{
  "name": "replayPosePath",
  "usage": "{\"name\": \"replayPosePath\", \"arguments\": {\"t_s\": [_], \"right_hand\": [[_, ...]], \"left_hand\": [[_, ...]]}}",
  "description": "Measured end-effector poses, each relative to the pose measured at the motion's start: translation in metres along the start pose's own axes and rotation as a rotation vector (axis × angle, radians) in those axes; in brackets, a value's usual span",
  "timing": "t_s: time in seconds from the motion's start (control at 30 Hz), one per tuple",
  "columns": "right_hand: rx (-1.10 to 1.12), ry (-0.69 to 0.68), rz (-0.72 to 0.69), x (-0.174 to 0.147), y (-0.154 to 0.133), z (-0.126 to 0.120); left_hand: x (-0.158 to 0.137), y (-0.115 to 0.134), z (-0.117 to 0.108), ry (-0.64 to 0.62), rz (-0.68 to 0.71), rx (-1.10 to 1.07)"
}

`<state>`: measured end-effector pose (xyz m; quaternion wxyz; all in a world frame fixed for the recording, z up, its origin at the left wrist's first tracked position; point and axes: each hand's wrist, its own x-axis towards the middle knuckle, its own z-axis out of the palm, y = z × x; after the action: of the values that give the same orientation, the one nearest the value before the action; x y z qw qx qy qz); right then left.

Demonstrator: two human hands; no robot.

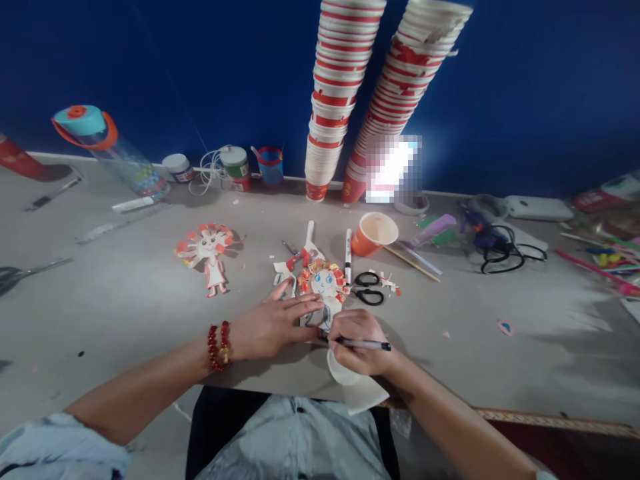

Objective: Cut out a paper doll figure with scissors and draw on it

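In front of me lies a paper doll [324, 284] with blue eyes, a smile and curled red and white strips for hair. My left hand [273, 323] rests with fingers spread over its left side, pressing on the paper. A pen [367, 345] is gripped in my right hand [361, 340], its tip down at the lower part of the doll's body, where dark lines show. Under and below my right hand a curved white paper piece [363, 393] reaches the table edge. Black-handled scissors [369, 288] lie beside the doll, blades mostly hidden.
A finished-looking paper doll [215, 257] lies to the left. Behind stand two tall stacks of paper cups [330, 120], an orange cup [375, 233], a marker [349, 257] and a water bottle [115, 150]. Cords [500, 250] and coloured sticks [600, 270] are at right.
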<state>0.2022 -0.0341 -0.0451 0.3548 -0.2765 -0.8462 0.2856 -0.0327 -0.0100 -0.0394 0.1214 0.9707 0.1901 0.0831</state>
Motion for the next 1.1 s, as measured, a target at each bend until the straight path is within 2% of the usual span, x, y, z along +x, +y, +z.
{"name": "replayPosePath", "arguments": {"t_s": [1.1], "right_hand": [[0.079,0.003,0.09,-0.001,-0.0008,-0.0044]], "left_hand": [[0.0,-0.0006,0.0001,-0.019,0.0,0.016]]}}
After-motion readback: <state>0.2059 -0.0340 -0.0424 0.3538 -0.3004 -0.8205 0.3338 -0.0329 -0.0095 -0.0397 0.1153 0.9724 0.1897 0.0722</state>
